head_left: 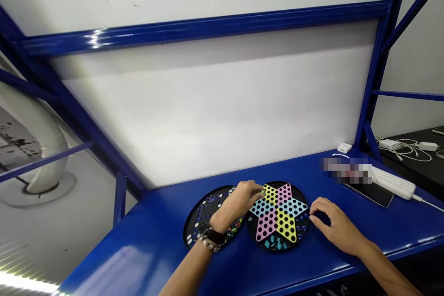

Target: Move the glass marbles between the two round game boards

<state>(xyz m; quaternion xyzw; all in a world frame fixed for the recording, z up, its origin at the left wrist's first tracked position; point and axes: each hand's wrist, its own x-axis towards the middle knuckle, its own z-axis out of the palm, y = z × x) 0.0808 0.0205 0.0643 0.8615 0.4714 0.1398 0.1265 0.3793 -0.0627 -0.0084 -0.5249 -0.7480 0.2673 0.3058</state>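
Note:
A round black board carries a six-pointed star in pink, yellow and pale blue, dotted with dark holes. My left hand, with a watch on its wrist, reaches over the star's upper left. Its thumb and forefinger pinch together by the upper yellow point; a speck of yellow-green shows there, too small to name. Right of the board, my right hand is loosely curved, fingertips close to the rim, with a gap between thumb and forefinger. Blue pieces and turquoise pieces lie in the board's outer sections.
A second round black tray, holding white, blue and coloured pieces, is partly covered by my left forearm. On the blue table, a phone and a white power strip lie at right. Blue frame bars cross the white wall behind.

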